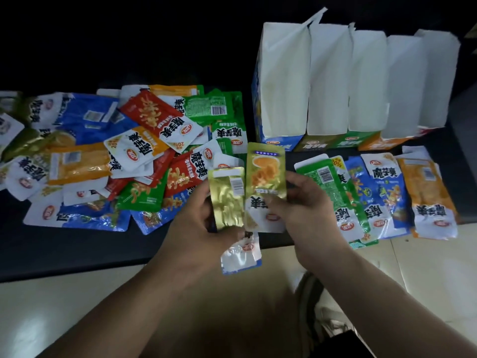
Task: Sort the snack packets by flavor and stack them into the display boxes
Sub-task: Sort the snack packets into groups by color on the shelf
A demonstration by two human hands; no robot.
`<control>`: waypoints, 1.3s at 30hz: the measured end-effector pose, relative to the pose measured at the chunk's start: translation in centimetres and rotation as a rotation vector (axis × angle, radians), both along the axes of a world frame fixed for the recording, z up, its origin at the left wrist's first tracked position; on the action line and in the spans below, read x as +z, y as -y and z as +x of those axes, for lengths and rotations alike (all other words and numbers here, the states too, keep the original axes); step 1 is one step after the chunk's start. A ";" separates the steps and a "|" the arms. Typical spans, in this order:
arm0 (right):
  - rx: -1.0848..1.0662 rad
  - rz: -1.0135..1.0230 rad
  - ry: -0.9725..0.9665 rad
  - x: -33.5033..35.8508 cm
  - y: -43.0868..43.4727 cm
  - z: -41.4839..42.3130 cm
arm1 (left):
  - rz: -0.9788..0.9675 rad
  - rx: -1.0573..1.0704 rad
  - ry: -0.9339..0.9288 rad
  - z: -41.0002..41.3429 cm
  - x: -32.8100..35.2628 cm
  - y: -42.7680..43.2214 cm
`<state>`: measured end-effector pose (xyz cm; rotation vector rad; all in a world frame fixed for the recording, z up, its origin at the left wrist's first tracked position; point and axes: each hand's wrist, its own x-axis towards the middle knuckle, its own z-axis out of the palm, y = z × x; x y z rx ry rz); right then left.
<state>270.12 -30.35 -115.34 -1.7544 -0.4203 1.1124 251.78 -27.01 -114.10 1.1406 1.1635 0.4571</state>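
Observation:
My left hand (196,228) grips a gold packet (227,197) showing its back with a barcode; a blue and white packet (241,254) hangs under it at the table edge. My right hand (307,210) pinches a second gold packet (265,182), face up, beside the first. A mixed pile of red, blue, green, orange and gold packets (116,156) covers the left of the dark table. Sorted rows of green (333,192), blue (382,192) and orange packets (428,197) lie at the right. Several open display boxes (335,81) stand side by side behind them.
The dark table's front edge (77,264) runs across the view, with pale floor tiles (426,267) below. My shoe (312,301) shows under the right forearm. Bare table lies between the pile and the front edge.

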 end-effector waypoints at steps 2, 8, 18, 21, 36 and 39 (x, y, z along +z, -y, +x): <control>0.052 -0.024 0.188 0.2 0.5 1.3 | -0.003 0.080 -0.019 -0.5 0.0 -0.3; 0.181 -0.135 0.477 -0.3 2.2 2.0 | -0.045 0.191 -0.004 -0.7 0.4 -0.4; 0.500 -0.146 1.170 0.7 3.0 2.0 | -0.082 0.171 -0.021 0.7 0.5 0.4; 0.481 0.016 1.030 1.7 3.9 0.9 | -0.098 0.156 0.001 1.1 0.5 0.8; 0.152 -0.111 -0.030 2.4 5.1 0.7 | -0.181 0.048 0.061 3.3 1.0 2.2; 0.044 -0.087 0.003 2.7 4.6 1.7 | -0.145 0.121 0.044 3.3 1.2 2.0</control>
